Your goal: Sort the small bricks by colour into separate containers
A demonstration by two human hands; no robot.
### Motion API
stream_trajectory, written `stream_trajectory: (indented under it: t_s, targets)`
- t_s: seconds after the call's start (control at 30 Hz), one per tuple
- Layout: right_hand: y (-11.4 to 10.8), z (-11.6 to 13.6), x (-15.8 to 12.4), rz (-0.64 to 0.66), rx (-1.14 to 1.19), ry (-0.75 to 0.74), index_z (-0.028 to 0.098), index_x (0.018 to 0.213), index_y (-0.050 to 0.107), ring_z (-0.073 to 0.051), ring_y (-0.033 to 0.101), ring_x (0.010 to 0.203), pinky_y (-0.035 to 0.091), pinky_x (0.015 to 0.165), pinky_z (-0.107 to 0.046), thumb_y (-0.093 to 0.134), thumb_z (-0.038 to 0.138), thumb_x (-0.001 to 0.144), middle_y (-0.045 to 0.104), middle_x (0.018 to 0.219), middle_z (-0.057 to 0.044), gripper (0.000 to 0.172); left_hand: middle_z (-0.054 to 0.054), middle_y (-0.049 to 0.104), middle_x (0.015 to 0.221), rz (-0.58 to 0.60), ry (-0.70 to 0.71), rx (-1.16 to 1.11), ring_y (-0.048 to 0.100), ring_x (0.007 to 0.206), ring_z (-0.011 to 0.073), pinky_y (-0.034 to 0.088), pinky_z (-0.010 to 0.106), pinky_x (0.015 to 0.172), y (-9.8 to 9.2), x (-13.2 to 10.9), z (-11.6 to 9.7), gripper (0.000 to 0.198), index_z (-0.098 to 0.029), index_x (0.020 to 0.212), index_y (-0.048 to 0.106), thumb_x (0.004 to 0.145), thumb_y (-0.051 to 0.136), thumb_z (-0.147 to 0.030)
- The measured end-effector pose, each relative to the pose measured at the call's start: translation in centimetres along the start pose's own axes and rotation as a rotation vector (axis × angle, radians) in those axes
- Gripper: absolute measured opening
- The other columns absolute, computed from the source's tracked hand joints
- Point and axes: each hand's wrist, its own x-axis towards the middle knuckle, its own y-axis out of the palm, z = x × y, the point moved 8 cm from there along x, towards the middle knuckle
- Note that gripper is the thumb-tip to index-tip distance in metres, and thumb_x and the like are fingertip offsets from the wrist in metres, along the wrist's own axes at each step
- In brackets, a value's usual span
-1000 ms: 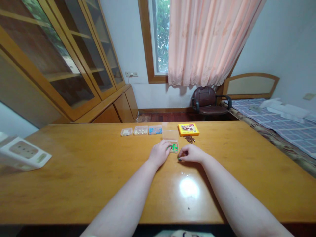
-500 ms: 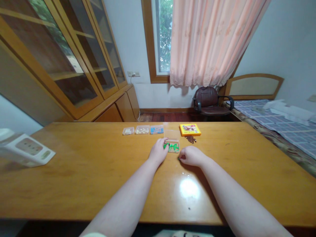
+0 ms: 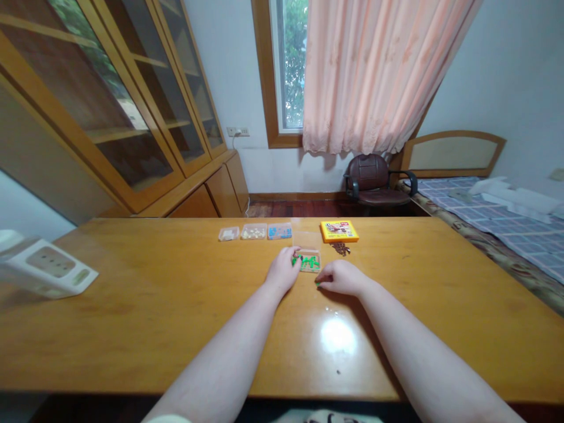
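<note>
A small clear plastic box (image 3: 314, 270) with its lid raised stands on the table, and bright green pieces (image 3: 311, 262) lie inside it. My left hand (image 3: 282, 271) grips the box's left side, thumb at the near side and fingers toward the lid. Just in front of the box's right corner, my right hand (image 3: 341, 277) is closed in a pinch low over the tabletop. Between its fingertips shows a small green piece (image 3: 318, 284), whose exact shape is too small to make out.
Left of the box are clear boxes of blue pieces (image 3: 279, 231), cream pieces (image 3: 254, 232) and whitish pieces (image 3: 229, 234). A yellow box (image 3: 339, 231) and brown pieces (image 3: 341, 249) lie at right. A white container (image 3: 48, 264) stands on the table's (image 3: 176, 329) left.
My right hand has shifted slightly left, and more of the green piece shows at its fingertips. My left hand stays at the box.
</note>
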Motion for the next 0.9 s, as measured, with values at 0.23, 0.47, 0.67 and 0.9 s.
stream_trajectory:
  t_s: [0.23,0.47,0.67,0.9]
  targets:
    - [0.5,0.9,0.4,-0.022,-0.223,-0.001,0.023,0.076,0.075,-0.018,0.061,0.065,0.037,0.058,-0.025,0.055,0.023,0.077,0.072,0.075,-0.006,0.02,0.006,0.062,0.1,-0.006,0.0,-0.01,0.058,0.094,0.0186,0.047,0.033,0.089,0.2,0.1,0.1,0.031,-0.017,0.111,0.059,0.082,0.05,-0.02]
    - [0.1,-0.1,0.6,-0.157,-0.069,0.032,0.021,0.077,0.072,-0.015,0.059,0.065,0.037,0.059,-0.023,0.056,0.029,0.079,0.07,0.073,-0.004,0.017,0.006,0.062,0.099,0.0,-0.014,-0.02,0.059,0.094,0.0184,0.047,0.033,0.089,0.2,0.2,0.3,0.03,-0.018,0.11,0.059,0.082,0.05,-0.02]
    - [-1.2,-2.4,0.3,-0.406,0.111,0.158,0.018,0.086,0.071,-0.014,0.054,0.06,0.038,0.058,-0.024,0.051,0.035,0.083,0.066,0.069,-0.004,0.026,0.006,0.062,0.099,0.004,-0.001,-0.032,0.059,0.093,0.0184,0.047,0.034,0.088,0.3,0.1,0.2,0.03,-0.018,0.11,0.059,0.082,0.05,-0.021]
    - [-1.7,-4.6,0.0,-0.501,0.341,0.252,0.015,0.11,0.063,-0.017,0.057,0.065,0.044,0.062,-0.028,0.045,0.038,0.086,0.065,0.073,-0.005,0.038,0.006,0.061,0.102,-0.003,0.012,-0.052,0.058,0.096,0.0181,0.047,0.034,0.09,0.2,0.1,0.0,0.031,-0.019,0.111,0.059,0.081,0.05,-0.019]
